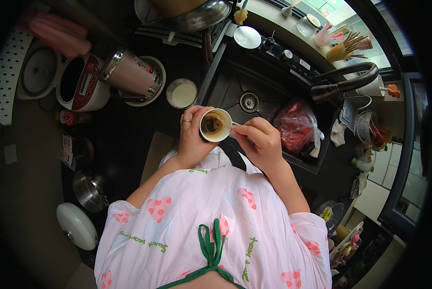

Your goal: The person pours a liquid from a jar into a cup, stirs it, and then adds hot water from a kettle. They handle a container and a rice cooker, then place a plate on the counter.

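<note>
My left hand (195,135) is wrapped around a white-lined cup (216,125) with brown liquid at its bottom and light brown residue on its inner wall. With the thumb and fingers of my right hand (257,141), I pinch the handle of a thin spoon or stirrer (229,128); its far end is inside the cup, and its tip cannot be made out. A glass cup of milky white liquid (183,95) stands on the dark counter just beyond my left hand.
Ahead lies a black sink (227,86) with a bagged red item (295,124) at its right side and a dark faucet (346,83). A rice cooker (82,85), a pinkish canister appliance (131,72) and a steel pot (89,191) stand at the left.
</note>
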Demonstrator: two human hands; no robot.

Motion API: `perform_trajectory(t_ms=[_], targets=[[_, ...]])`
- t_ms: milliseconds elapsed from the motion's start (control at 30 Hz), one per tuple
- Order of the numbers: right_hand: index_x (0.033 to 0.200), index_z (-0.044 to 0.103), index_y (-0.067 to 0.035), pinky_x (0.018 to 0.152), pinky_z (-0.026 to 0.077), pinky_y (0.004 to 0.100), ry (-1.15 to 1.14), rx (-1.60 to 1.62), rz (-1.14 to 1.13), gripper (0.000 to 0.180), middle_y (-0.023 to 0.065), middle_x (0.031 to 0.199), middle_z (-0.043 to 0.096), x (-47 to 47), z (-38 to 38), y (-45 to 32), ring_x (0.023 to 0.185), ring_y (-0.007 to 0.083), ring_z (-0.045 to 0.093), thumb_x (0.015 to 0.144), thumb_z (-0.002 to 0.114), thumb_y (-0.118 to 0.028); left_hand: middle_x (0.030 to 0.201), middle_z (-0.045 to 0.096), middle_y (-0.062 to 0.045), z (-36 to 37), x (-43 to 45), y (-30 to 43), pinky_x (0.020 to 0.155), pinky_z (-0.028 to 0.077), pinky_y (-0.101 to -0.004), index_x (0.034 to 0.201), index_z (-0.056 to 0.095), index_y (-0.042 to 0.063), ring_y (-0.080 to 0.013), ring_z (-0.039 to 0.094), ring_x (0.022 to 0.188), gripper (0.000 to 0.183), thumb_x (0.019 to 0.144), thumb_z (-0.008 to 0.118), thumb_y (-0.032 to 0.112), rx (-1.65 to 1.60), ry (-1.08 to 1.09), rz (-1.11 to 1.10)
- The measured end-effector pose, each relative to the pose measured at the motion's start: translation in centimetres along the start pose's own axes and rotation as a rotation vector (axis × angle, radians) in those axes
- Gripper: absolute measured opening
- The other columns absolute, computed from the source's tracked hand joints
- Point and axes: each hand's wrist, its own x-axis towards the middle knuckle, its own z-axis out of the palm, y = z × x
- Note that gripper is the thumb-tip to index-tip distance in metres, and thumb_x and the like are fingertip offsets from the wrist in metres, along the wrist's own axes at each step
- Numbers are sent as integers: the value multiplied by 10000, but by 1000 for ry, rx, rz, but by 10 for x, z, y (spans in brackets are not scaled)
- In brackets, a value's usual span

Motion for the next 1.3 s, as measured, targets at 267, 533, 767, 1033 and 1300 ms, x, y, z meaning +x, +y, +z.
perform_trajectory(t_ms=[267,533,767,1033,1300], targets=[[1061,731,-70,639,493,325,-215,-322,-252,364,17,848,573,-2,9,12,741,185,577,699,758,-47,1315,499,-108,-1,-1,3,1054,416,-427,1338,572,131,-329,468,1232,781,637,914,122,17,-30,7],[946,730,-59,610,494,328,-237,-287,-77,174,39,816,598,-5,7,0,716,212,598,779,777,-49,1314,495,-111,-1,-2,0,1051,419,-430,1344,571,133,-332,470,1225,782,641,913,122,47,-21,36],[857,733,-10,559,510,318,-179,100,448,72,93,752,636,-3,13,-15,585,214,621,832,761,-71,1315,494,-112,-1,-2,4,1055,418,-435,1345,571,137,-338,458,1238,790,636,920,134,35,-30,28],[831,727,-19,509,465,284,-59,100,364,68,69,706,593,3,-9,-24,556,163,582,807,785,-44,1313,493,-109,-2,-1,3,1054,418,-434,1339,577,133,-335,464,1233,793,627,924,142,42,-26,28],[913,730,-49,540,468,322,-83,-164,-106,150,53,731,586,9,-9,-14,623,213,582,786,805,-27,1298,504,-106,1,0,4,1052,414,-432,1335,579,127,-334,479,1216,779,632,914,127,55,-14,44]])
